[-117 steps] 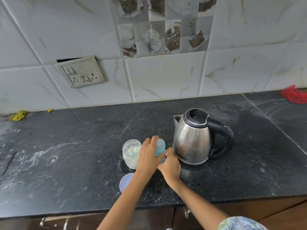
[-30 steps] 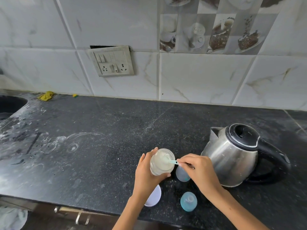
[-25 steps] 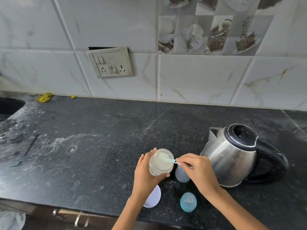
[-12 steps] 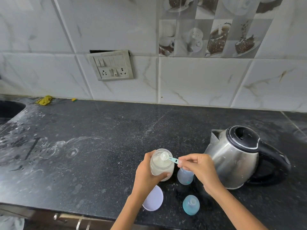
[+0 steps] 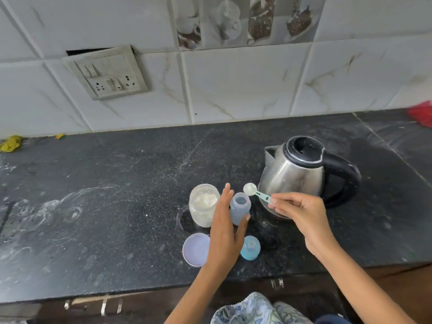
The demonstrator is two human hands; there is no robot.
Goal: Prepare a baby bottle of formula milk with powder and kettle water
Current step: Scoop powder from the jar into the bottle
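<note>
Head view: hands (image 5: 224, 226) apparently flanking bottle (image 5: 239, 210).

Black counter (image 5: 117, 183) with kettle (image 5: 292, 176), jar (image 5: 203, 204), bottle (image 5: 239, 210), lid (image 5: 195, 249).

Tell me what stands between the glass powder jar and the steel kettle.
In the head view, the open pale blue plastic bottle stands between jar and kettle, with the left hand around it.
</note>
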